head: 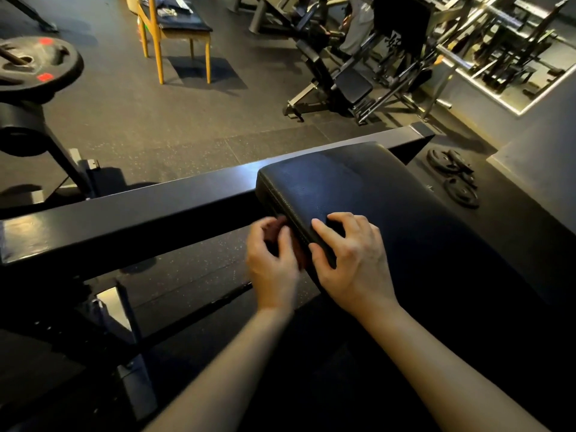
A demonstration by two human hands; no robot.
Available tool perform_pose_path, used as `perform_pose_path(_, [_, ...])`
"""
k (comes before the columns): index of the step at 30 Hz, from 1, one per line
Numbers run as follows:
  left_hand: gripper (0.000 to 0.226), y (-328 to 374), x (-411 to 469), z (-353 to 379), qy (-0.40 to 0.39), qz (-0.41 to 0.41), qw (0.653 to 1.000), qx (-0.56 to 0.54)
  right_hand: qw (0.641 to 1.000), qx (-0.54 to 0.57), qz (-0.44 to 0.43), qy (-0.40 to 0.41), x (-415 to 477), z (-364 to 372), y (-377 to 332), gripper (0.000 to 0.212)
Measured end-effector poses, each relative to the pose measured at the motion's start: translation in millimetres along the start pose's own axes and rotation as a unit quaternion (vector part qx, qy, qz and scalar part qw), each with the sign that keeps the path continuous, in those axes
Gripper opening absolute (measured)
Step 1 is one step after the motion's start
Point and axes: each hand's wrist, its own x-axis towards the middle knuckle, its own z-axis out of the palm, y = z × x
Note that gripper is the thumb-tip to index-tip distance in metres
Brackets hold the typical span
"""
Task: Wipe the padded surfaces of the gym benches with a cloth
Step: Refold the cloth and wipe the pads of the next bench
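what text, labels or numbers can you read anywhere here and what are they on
No text here can be read.
Red stickers on the weight plate: no legible print.
White mark on the far machine's black panel: too blurred to read.
Packets on the chair seat: too small to read.
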Motion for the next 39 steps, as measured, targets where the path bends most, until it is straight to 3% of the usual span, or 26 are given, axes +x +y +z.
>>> perform_pose_path(2, [0.014, 1, -44, -9, -0.052, 0.0, 0.999, -0.007, 1.0, 0.005, 0.0, -0.002, 0, 1, 0, 0.043])
perform_pose_path(4, [0.016, 4, -43, -11, -0.057, 0.001, 0.998, -0.011, 1.0, 0.013, 0.001, 0.003, 0, 1, 1, 0.043])
perform_pose_path(8, [0.012, 5, 56, 5, 0.064, -0.042, 0.997, 0.009, 1.0, 0.016, -0.002, -0.004, 1, 1, 1, 0.044])
perform_pose_path(10, [0.01, 6, 61, 9, 0.075, -0.034, 0.997, 0.004, 1.0, 0.018, 0.0, -0.007, 1, 2, 2, 0.044])
perform_pose_path(14, [0.014, 5, -51, -2, -0.033, -0.01, 0.999, -0.038, 1.0, 0.028, 0.006, 0.0, 2, 3, 2, 0.044])
perform_pose_path(16, [0.017, 5, -57, -7, -0.062, 0.009, 0.997, -0.04, 1.0, 0.03, 0.007, -0.004, 3, 4, 3, 0.046])
perform_pose_path(20, [0.012, 7, 59, 8, 0.065, -0.03, 0.997, 0.002, 0.999, 0.033, 0.004, -0.008, 3, 3, 3, 0.045])
perform_pose_path(22, [0.008, 5, 76, 13, 0.097, -0.039, 0.995, 0.004, 1.0, 0.028, 0.001, -0.009, 3, 2, 3, 0.045])
perform_pose_path(28, [0.014, 6, -60, 1, -0.026, -0.052, 0.997, -0.054, 0.999, 0.033, 0.009, -0.005, 3, 3, 2, 0.046])
perform_pose_path(34, [0.008, 3, 67, 14, 0.094, -0.088, 0.991, -0.028, 0.999, 0.031, 0.001, -0.009, 3, 2, 1, 0.045])
perform_pose_path(36, [0.012, 5, 38, 17, 0.084, -0.103, 0.99, -0.038, 0.999, 0.032, 0.003, -0.011, 2, 2, 2, 0.044])
perform_pose_path(39, [0.023, 10, -46, 5, -0.007, -0.106, 0.991, -0.08, 0.999, 0.033, 0.005, -0.008, 2, 2, 2, 0.044])
